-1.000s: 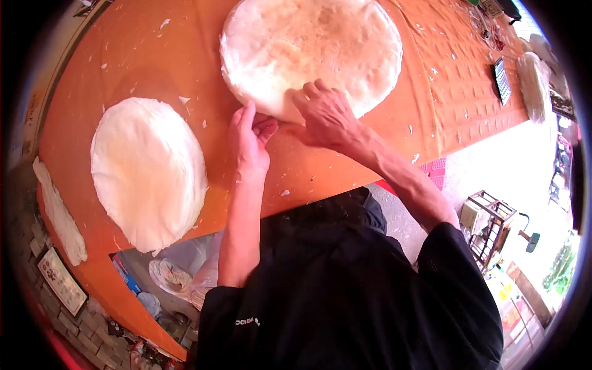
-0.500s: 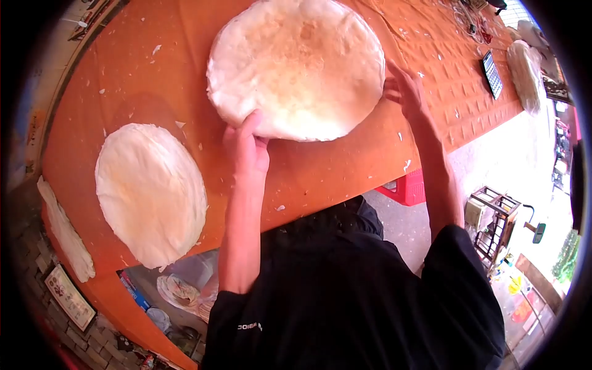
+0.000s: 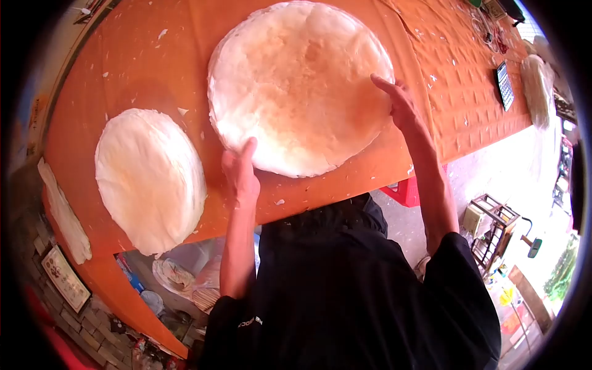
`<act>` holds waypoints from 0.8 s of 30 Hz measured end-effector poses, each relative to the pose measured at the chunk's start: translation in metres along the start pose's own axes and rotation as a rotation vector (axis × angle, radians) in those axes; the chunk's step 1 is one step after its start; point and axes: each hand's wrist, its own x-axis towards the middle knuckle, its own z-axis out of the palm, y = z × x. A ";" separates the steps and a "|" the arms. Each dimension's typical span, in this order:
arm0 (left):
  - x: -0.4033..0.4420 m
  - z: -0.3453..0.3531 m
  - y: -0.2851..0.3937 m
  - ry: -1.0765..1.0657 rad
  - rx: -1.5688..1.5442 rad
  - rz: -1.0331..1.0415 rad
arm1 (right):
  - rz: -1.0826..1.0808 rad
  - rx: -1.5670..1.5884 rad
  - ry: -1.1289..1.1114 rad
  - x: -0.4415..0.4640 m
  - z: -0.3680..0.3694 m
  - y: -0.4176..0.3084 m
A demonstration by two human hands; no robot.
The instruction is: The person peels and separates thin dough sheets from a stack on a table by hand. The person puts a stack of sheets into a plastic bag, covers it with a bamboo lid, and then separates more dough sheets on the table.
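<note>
Large white disc: on the orange tabletop, close to its near edge, seen whole from where I stand (image 3: pixel 302 92).
Left hand: on the disc's near-left rim, thumb on top, other fingers mostly hidden (image 3: pixel 240 172).
Right hand: on the right rim, thumb on top (image 3: pixel 402 103); hands well apart, both clasping the disc.
Orange tabletop: small white scraps strewn about (image 3: pixel 185 68).
Smaller white pad: left of the left hand, taking up that side, apart from the disc (image 3: pixel 148 179).
Pale strip: along the left table edge (image 3: pixel 65 216).
Calculator: far right, well clear of the right hand (image 3: pixel 505 85).
Red crate: below, partly hidden by the table (image 3: pixel 407 192).
Change, half a second: disc drawn nearer the person; right thumb now on top, previously at the side.
</note>
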 end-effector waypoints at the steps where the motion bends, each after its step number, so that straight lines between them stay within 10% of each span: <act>1: 0.003 0.002 0.001 0.075 -0.106 -0.018 | -0.039 -0.149 0.104 0.002 0.004 -0.003; 5: 0.016 0.017 0.003 0.323 -0.070 -0.031 | -0.238 -0.039 0.113 -0.015 0.019 -0.010; 9: 0.023 0.033 0.007 0.343 -0.081 0.049 | 0.042 0.025 -0.072 0.032 -0.020 0.004; 13: 0.025 0.044 0.015 0.524 0.436 0.029 | 0.027 0.193 -0.008 0.020 0.010 -0.013; 24: 0.041 0.010 -0.014 0.078 -0.467 -0.149 | 0.004 0.177 -0.282 0.086 -0.053 0.048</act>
